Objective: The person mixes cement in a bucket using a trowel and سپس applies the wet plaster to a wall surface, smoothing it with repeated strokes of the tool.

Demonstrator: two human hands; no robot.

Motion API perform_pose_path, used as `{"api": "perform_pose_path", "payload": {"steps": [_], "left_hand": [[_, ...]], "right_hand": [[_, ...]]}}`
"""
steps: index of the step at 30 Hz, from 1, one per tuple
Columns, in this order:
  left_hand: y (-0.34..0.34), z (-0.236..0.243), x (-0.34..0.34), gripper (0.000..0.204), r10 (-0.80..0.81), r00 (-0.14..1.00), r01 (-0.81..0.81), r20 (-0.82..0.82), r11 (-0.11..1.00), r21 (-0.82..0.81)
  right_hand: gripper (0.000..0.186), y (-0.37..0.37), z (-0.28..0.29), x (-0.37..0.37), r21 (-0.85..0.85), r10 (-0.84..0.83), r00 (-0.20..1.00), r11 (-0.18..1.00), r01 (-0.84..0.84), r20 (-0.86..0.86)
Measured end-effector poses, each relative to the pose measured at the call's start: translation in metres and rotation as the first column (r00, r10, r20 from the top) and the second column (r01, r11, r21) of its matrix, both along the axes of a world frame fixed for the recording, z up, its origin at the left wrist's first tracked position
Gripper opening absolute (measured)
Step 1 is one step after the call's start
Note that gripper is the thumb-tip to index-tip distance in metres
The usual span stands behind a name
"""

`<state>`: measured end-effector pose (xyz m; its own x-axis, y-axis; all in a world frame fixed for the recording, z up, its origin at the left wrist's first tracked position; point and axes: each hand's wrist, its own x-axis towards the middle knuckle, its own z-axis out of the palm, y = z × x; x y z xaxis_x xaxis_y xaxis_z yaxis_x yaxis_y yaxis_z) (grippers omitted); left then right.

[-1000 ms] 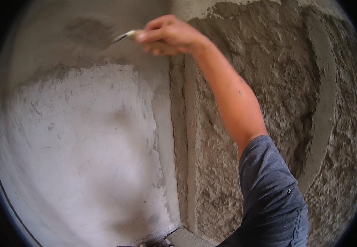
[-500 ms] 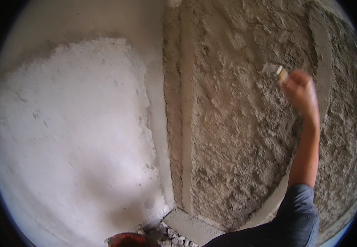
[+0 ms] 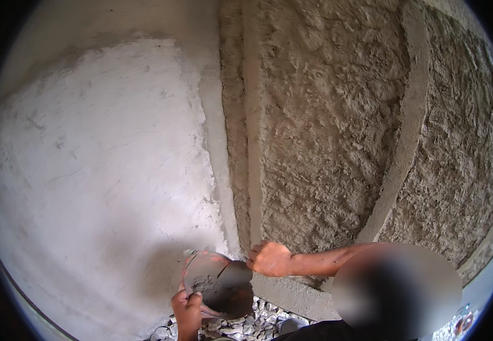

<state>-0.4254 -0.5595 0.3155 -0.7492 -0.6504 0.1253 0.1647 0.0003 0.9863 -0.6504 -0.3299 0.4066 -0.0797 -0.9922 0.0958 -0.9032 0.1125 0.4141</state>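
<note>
Reddish bowl with grey mortar is low, above the loose stones; the left hand pinches its rim, and the right hand is curled around a trowel.

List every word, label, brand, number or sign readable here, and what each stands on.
Nothing readable: no lettering shows on the pale wall, the rough grey wall or the bowl in the left hand. The small multicoloured patch at lower right is too blurred to tell.
</note>
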Motion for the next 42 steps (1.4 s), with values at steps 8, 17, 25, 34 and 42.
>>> {"api": "perform_pose_path", "payload": {"steps": [8, 17, 25, 34, 42], "left_hand": [[0.017, -0.001, 0.011, 0.018, 0.106, 0.994, -0.103, 0.022, 0.990, -0.101], [0.010, 0.005, 0.053, 0.013, 0.225, 0.974, -0.225, 0.015, 0.974, 0.034], [-0.014, -0.011, 0.074, 0.013, 0.302, 0.933, -0.228, -0.197, 0.917, 0.326], [-0.012, 0.022, 0.108, 0.018, 0.466, 0.879, -0.428, -0.104, 0.865, 0.263], [-0.014, -0.022, 0.098, 0.030, 0.649, 0.758, -0.650, 0.066, 0.743, 0.160]], "right_hand": [[0.031, 0.009, -0.054, 0.037, 0.064, -0.163, 0.689, 0.984, 0.168, 0.706], [0.024, 0.014, -0.044, 0.050, -0.045, -0.150, 0.667, 0.963, 0.267, 0.730], [0.025, -0.017, 0.021, 0.057, -0.053, -0.154, 0.671, 0.959, 0.277, 0.725], [0.028, -0.072, 0.124, 0.009, -0.284, 0.202, 0.724, 0.959, -0.009, 0.659], [0.034, -0.111, 0.297, -0.058, -0.490, 0.480, 0.814, 0.822, -0.288, 0.327]]}}
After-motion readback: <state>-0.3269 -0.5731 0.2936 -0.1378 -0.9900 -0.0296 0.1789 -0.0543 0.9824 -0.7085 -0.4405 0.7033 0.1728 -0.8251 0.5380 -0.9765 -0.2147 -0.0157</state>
